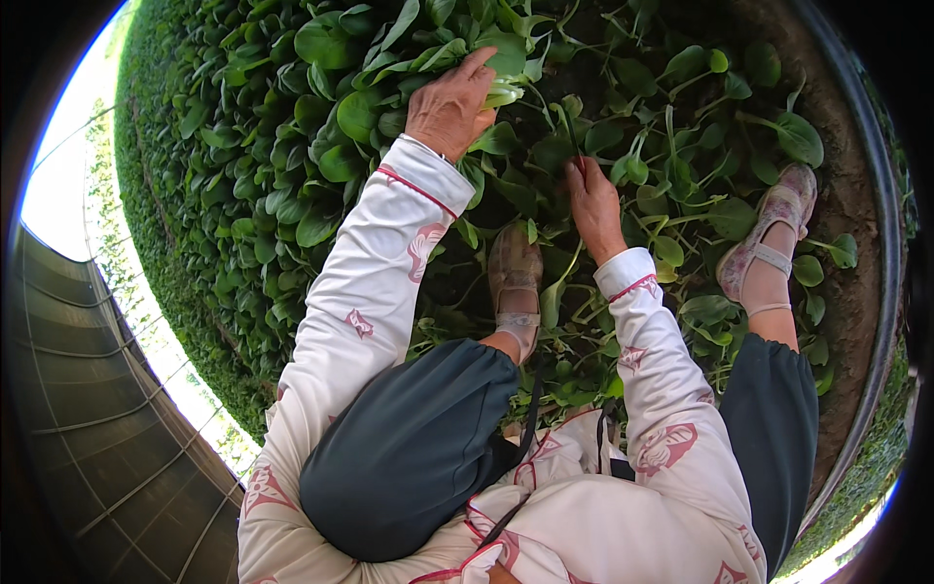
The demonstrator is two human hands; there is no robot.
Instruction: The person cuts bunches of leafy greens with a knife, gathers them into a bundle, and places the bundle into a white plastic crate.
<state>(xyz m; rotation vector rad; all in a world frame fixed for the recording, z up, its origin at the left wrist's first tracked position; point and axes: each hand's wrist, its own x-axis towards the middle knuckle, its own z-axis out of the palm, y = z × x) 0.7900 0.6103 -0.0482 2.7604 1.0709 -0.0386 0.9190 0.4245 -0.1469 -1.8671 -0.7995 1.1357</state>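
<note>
At the top centre my left hand (454, 106) is closed round a bunch of leafy greens (503, 89), whose pale stem ends stick out to the right of the fingers. Their leaves spread up and left over the standing plants. Lower and to the right, my right hand (592, 204) grips the red handle of a thin dark-bladed tool (570, 131), probably a knife, its blade pointing up and away. The two hands are apart. Between and below them lie loose leaves and stems on dark soil.
A dense bed of leafy green plants (255, 160) fills the left side. Scattered leaves (730, 219) surround my two shoes (515, 270). Bare soil and a long dark pipe or hose (886, 292) curve along the right. A ribbed greenhouse-like cover (87, 379) stands at the lower left.
</note>
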